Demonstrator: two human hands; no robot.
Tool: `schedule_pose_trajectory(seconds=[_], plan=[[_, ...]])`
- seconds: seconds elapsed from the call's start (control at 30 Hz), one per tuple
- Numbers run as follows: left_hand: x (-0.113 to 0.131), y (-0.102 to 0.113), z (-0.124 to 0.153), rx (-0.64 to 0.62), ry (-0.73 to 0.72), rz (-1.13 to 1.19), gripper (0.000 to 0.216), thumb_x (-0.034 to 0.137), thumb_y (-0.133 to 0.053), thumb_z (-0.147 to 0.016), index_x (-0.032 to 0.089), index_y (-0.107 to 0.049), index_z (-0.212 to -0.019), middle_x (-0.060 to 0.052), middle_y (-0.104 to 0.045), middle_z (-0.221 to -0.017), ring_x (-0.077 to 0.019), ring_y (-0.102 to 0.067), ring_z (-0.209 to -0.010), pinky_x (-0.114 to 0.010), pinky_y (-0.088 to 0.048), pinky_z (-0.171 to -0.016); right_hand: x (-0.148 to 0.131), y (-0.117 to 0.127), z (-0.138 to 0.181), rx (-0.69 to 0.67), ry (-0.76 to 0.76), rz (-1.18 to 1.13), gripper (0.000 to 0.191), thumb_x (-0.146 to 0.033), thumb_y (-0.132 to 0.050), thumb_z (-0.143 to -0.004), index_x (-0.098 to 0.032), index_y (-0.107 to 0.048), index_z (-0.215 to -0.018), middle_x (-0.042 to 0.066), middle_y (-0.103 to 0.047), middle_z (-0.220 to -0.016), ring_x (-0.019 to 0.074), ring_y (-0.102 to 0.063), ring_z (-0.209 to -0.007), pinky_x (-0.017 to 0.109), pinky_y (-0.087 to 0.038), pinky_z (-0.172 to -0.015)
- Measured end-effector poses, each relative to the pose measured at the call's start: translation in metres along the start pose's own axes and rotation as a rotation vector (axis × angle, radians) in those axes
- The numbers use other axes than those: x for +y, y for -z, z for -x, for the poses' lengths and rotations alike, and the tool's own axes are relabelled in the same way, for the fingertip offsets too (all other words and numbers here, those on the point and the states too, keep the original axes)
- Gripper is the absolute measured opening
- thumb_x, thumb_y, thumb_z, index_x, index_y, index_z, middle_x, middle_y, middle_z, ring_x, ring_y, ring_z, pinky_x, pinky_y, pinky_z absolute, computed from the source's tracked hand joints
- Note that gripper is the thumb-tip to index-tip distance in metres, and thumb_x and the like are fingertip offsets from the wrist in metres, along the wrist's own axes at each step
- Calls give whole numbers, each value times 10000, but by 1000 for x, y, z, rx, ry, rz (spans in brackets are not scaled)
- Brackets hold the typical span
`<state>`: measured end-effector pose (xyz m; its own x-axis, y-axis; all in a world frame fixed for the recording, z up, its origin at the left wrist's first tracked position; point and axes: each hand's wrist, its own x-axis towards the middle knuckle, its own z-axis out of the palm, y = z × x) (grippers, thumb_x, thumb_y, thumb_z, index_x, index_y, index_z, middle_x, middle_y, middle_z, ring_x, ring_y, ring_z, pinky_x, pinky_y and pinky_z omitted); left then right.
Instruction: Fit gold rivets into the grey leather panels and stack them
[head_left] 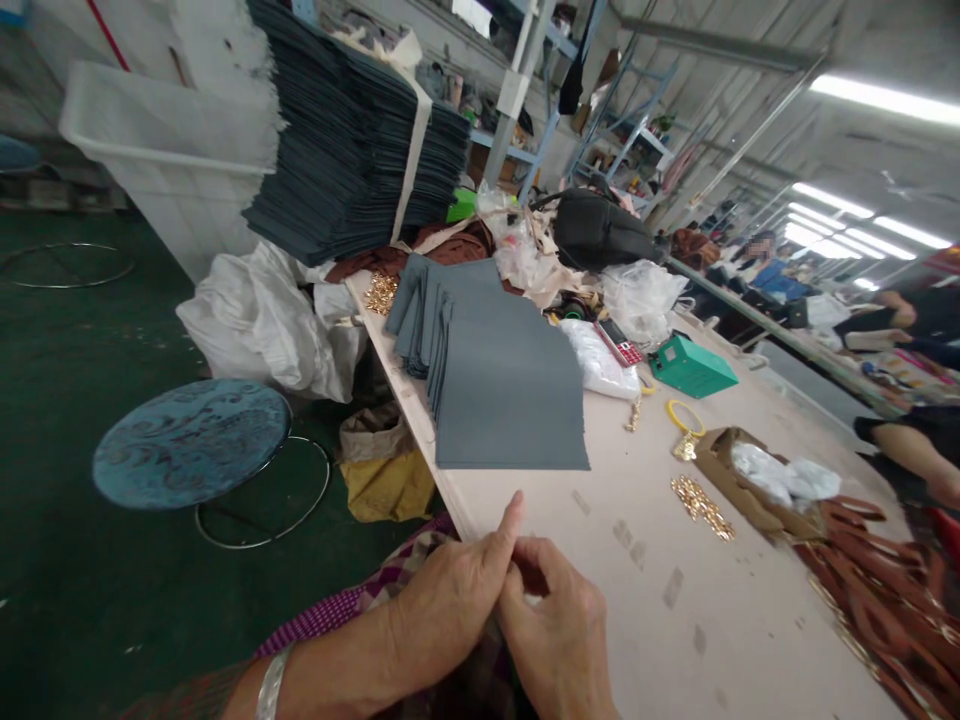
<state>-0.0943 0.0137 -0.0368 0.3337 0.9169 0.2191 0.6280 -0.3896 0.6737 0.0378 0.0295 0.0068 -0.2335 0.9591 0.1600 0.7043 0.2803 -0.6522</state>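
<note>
Grey sheets (510,380) are stacked, untouched; fingers are pinched together on the right hand (566,622), partly hidden on the left hand (454,592), its grip unclear.

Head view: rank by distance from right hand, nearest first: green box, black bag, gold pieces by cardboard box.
From the right hand:
1. Gold pieces: ahead, to the right
2. Green box: beyond them, also right
3. Black bag: farthest back

The flat rectangular sheets (514,390) are plain slate grey; the tall strapped stack (352,130) is darker blue-grey. The counter (652,660) is pale beige with greyish patches. The round stool seat (191,442) is blue with dark scrolls, the angular box (691,368) green, the long straps (885,580) reddish brown.
</note>
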Motion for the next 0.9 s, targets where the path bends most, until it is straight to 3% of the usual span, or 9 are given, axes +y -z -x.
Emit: schedule_pose_trajectory(seconds=[0.27, 0.37, 0.43, 0.53, 0.6, 0.7, 0.8, 0.9], plan=[[-4, 6, 9, -4, 32, -13, 958, -15, -381, -777, 187, 259, -1462, -117, -690, -1050, -270, -687, -881, -391, -569, -770, -1, -5, -7, -5, 47, 8, 200, -251, -528, -814, -200, -720, -787, 27, -729, -692, 156, -657, -570, 214, -517, -583], [-7, 7, 9, 2, 115, 1, 862, 27, -369, -828, 146, 164, -1495, -129, -705, -963, -271, -687, -817, -382, -554, -720, -3, -4, -9, -66, -1, -137, 223, -297, -554, -824, -185, -744, -858, 51, -756, -776, 171, -690, -639, 226, -547, -636], [-9, 11, 7, 37, 159, 92, 748, 78, -339, -882, 116, 57, -1515, -144, -706, -966, -258, -682, -819, -366, -539, -719, -3, -2, -11, -129, -74, -296, 264, -335, -578, -821, -172, -749, -938, 76, -769, -873, 197, -718, -734, 245, -566, -671], [-10, 19, 5, 144, 213, 345, 522, 189, -312, -944, 147, -308, -1465, -113, -698, -981, -175, -648, -678, -306, -517, -686, 2, 2, -26, -155, -122, -367, 262, -358, -611, -808, -165, -751, -915, 83, -769, -879, 220, -723, -786, 273, -572, -703], [-12, 24, 6, 200, 313, 547, 423, 269, -344, -948, 182, -497, -1332, -65, -680, -956, -111, -567, -531, -256, -482, -584, 7, 0, -46, -82, -39, -277, 244, -355, -598, -826, -168, -741, -890, 69, -763, -830, 210, -714, -752, 275, -560, -691], [-19, 27, 11, 232, 498, 749, 409, 378, -444, -912, 178, -545, -1254, 7, -609, -803, -90, -480, -474, -217, -389, -478, 10, -13, -88, 38, 200, -1, 245, -288, -486, -913, -174, -703, -929, 59, -748, -849, 186, -691, -757, 266, -522, -701], [-34, 27, 21, 321, 553, 749, 426, 448, -504, -890, 170, -560, -1208, 30, -547, -758, -120, -506, -597, -228, -405, -567, 6, -30, -125, 25, 386, 339, 270, -130, -410, -928, -173, -675, -960, 76, -738, -887, 199, -660, -846, 278, -482, -779], [-51, 29, 32, 388, 565, 705, 418, 485, -522, -887, 179, -573, -1168, 9, -580, -837, -154, -542, -742, -250, -423, -673, 4, -39, -135, -15, 429, 439, 316, -27, -406, -877, -164, -680, -955, 94, -734, -865, 220, -642, -853, 285, -464, -784]])
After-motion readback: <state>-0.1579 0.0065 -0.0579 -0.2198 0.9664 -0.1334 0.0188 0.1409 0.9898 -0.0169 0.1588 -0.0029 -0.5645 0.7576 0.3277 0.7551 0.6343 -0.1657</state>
